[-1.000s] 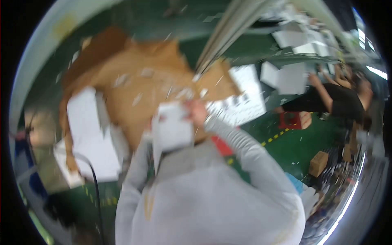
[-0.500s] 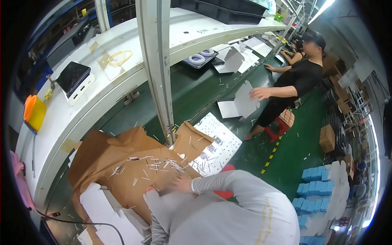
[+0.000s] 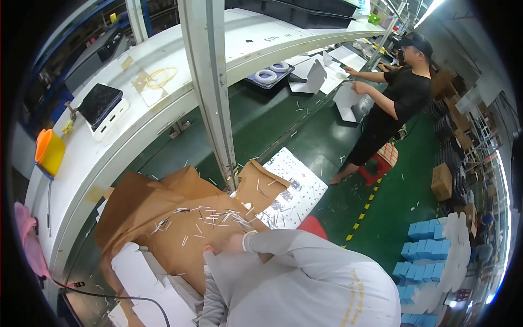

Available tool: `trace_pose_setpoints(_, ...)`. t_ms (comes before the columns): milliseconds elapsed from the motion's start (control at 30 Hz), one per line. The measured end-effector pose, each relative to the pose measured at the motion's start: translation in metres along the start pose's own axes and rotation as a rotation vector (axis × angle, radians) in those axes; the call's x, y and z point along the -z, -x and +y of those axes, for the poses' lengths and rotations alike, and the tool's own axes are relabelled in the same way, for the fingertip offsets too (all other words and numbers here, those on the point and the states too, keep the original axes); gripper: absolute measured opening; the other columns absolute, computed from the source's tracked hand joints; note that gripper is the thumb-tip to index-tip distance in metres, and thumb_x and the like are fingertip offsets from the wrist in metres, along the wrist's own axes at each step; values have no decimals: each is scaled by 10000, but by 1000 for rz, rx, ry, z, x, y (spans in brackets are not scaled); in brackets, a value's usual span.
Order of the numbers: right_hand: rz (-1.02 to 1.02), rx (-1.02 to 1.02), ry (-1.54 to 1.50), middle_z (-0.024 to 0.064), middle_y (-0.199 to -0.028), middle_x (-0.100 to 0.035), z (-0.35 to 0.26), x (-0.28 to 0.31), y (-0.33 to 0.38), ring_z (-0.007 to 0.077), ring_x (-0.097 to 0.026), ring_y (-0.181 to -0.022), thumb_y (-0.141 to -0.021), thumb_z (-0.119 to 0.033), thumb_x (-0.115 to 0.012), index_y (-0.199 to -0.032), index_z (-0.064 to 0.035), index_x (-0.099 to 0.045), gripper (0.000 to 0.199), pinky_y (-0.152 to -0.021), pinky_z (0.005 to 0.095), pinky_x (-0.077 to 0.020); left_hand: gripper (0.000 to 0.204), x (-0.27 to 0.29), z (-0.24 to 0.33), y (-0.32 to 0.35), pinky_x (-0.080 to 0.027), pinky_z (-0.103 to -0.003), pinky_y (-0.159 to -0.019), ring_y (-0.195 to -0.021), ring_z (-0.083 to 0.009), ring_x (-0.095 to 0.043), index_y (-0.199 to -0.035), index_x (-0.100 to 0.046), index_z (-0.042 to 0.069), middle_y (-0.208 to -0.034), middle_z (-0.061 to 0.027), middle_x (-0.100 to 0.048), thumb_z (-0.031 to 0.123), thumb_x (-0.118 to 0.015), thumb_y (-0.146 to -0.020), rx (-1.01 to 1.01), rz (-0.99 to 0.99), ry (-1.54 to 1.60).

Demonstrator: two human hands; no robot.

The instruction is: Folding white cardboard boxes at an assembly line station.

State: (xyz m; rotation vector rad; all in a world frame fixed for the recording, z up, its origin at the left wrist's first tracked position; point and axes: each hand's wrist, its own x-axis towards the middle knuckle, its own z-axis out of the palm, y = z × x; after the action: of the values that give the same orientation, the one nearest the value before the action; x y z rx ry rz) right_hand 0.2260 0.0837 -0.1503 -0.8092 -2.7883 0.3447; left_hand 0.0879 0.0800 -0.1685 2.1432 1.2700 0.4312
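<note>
My right hand is smeared by motion above the brown paper, and its fingers do not show clearly. Just to its left, the fingertips of my left hand curl at the top edge of a pale grey piece. That piece blends with my grey clothing, and I cannot make out its kind. The rest of my left hand is hidden. Many thin white and dark strips lie strewn over the paper just beyond my hands. A white spotted sheet lies to the right of the paper.
White folded cardboard lies at lower left, with a black cable across it. A metal post rises beyond the paper, beside a white shelf. At right a co-worker handles white card; blue boxes stand nearer.
My right hand has drawn slightly back toward my body and is more blurred. The co-worker has straightened and brought both hands together, and the white card beside them has moved farther off.
</note>
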Motion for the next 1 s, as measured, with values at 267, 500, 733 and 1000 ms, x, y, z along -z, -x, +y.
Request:
trace_pose_setpoints(267, -344, -162, -271, 194, -854, -608, -8, 13, -6, 349, -608, -828, -785, -165, -448, -866, 3, -593, 236, -697, 443, -503, 262, 22, -4, -6, -469, -384, -737, -786, -232, -589, -1007, -607, 103, -815, -92, -619, 201, -455, -818, 206, -180, -364)
trace_pose_setpoints(500, -337, 25, -67, 176, -863, -560, 23, 83, 48, 324, -554, -857, -747, -119, -470, -844, -13, -569, 175, -773, 399, -460, 238, 25, 10, 61, -417, -370, -730, -853, -293, -534, -927, -551, 79, -896, -124, -534, 245, -561, -757, 414, 381, -60)
trace_pose_setpoints(733, 381, -997, 146, 196, -900, -589, 123, 154, 232, 311, -581, -799, -827, -160, -567, -1011, 37, -551, 270, -704, 387, -462, 838, 163, 48, 175, -280, -494, -982, -1191, -471, -307, -1281, -376, 27, -1304, -290, -324, 362, -719, -593, 725, 793, -576)
trace_pose_setpoints(1000, 780, -1142, -138, 170, -1059, -537, 110, 83, 219, 233, -551, -908, -808, -94, -585, -1086, 26, -545, 305, -795, 332, -457, 703, 141, 51, 188, -299, -504, -980, -1164, -507, -332, -1188, -463, -45, -1270, -319, -370, 348, -710, -660, 815, 668, -509)
